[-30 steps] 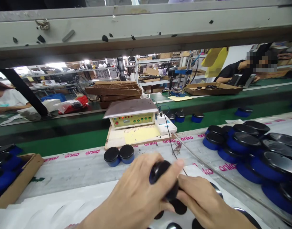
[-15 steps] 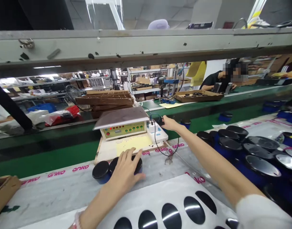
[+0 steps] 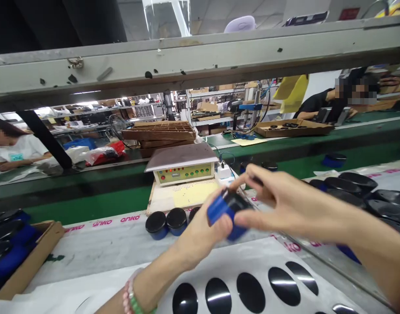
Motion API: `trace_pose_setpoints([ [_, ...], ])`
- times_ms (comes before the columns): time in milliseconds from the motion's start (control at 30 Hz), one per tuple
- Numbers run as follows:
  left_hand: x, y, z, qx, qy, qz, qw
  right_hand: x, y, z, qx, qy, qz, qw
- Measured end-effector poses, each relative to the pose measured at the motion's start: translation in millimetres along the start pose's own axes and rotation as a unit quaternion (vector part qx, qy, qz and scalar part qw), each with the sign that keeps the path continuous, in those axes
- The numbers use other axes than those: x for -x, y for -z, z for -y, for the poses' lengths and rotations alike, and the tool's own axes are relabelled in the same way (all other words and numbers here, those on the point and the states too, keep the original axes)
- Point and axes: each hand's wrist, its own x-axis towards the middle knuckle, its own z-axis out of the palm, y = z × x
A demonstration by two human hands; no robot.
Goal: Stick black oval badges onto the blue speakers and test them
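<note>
In front of me my left hand point(image 3: 203, 231) grips a short blue round unit with a black top point(image 3: 231, 211), tilted and smeared by motion. My right hand point(image 3: 268, 198) meets it from the other side, thumb and forefinger against its black end. Something small and dark shows between the right fingers; I cannot make out what. Behind my left hand stand similar blue units with glossy black tops point(image 3: 176, 221) in a row. Below lies a white sheet point(image 3: 262, 250) bearing several black ovals point(image 3: 218, 296).
A control box with lit buttons point(image 3: 187, 171) sits on a board beside a white power strip point(image 3: 228, 174). Blue units fill a cardboard box point(image 3: 39, 257) at left; more stand at right. A green conveyor point(image 3: 89, 203) runs behind. Two people sit beyond it. A beam point(image 3: 200, 56) crosses overhead.
My right hand has come back from beside the power strip toward the middle. My left hand has lifted a blue unit from the row, and both hands now meet at it. The view has shifted.
</note>
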Motion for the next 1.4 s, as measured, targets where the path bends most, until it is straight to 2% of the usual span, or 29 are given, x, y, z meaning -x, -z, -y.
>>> trace_pose_setpoints([
  [67,5.4,-7.5,-4.3,0.095,0.037,0.051,0.993,24.9,-7.5,21.7,-0.018,0.038,-0.047,0.998],
  [100,9.9,-9.0,-6.3,0.135,0.054,0.045,0.988,34.3,-12.0,27.3,-0.016,0.048,-0.073,0.996],
  [167,19.3,-7.8,-9.1,0.21,0.076,-0.009,0.975,47.3,-22.0,30.8,-0.01,0.062,-0.103,0.993],
  [233,26.1,-3.6,-9.7,0.269,0.091,-0.073,0.956,53.8,-33.1,29.9,-0.006,0.086,-0.095,0.992],
  [333,30.7,2.0,-8.1,0.285,0.095,-0.148,0.942,55.7,-49.7,29.9,0.01,0.125,-0.084,0.988],
  [400,32.3,3.1,-7.6,0.264,0.09,-0.173,0.945,54.7,-57.4,31.6,0.02,0.135,-0.099,0.986],
  [467,34.2,2.2,-8.9,0.234,0.081,-0.161,0.955,53.5,-60.0,34.2,0.009,0.124,-0.103,0.987],
  [533,36.5,0.1,-12.0,0.206,0.071,-0.129,0.968,52.7,-57.6,37.2,-0.037,0.092,-0.059,0.993],
  [600,38.5,-1.9,-15.5,0.18,0.059,-0.099,0.977,52.1,-52.8,40.3,-0.122,0.04,0.021,0.991],
  [700,39.8,-2.8,-17.0,0.139,0.026,-0.093,0.986,51.2,-48.2,42.8,-0.253,-0.041,0.097,0.962],
  [800,40.5,-1.4,-12.2,0.041,-0.037,-0.121,0.991,51.0,-51.7,40.5,-0.358,-0.082,0.114,0.923],
  [933,44.1,-0.9,-1.8,-0.136,-0.123,-0.14,0.973,54.8,-60.5,36.1,-0.425,-0.092,0.122,0.892],
  [1000,46.5,-1.4,2.2,-0.187,-0.158,-0.138,0.96,58.2,-61.8,35.4,-0.421,-0.09,0.133,0.893],
  [1067,47.9,-1.0,3.8,-0.221,-0.194,-0.121,0.948,61.1,-61.1,34.1,-0.394,-0.076,0.139,0.905],
  [1133,47.7,0.2,2.2,-0.295,-0.249,-0.105,0.917,62.2,-60.3,30.2,-0.343,-0.063,0.125,0.929],
  [1167,47.1,0.8,0.2,-0.359,-0.288,-0.102,0.882,62.2,-60.5,27.2,-0.314,-0.057,0.11,0.941],
  [1200,46.4,1.0,-2.4,-0.432,-0.331,-0.1,0.833,62.0,-61.2,23.8,-0.288,-0.05,0.093,0.952],
  [1300,45.5,-1.3,-10.8,-0.598,-0.443,-0.078,0.663,62.4,-65.9,13.6,-0.236,-0.025,0.047,0.97],
  [1333,46.1,-2.7,-12.9,-0.624,-0.469,-0.062,0.622,63.2,-67.9,11.0,-0.224,-0.015,0.037,0.974],
  [1367,47.2,-4.1,-14.3,-0.638,-0.483,-0.044,0.597,64.3,-69.9,9.1,-0.212,-0.006,0.029,0.977],
  [1400,48.6,-5.3,-15.0,-0.645,-0.484,-0.029,0.59,65.9,-72.0,7.5,-0.201,0.004,0.022,0.979],
])
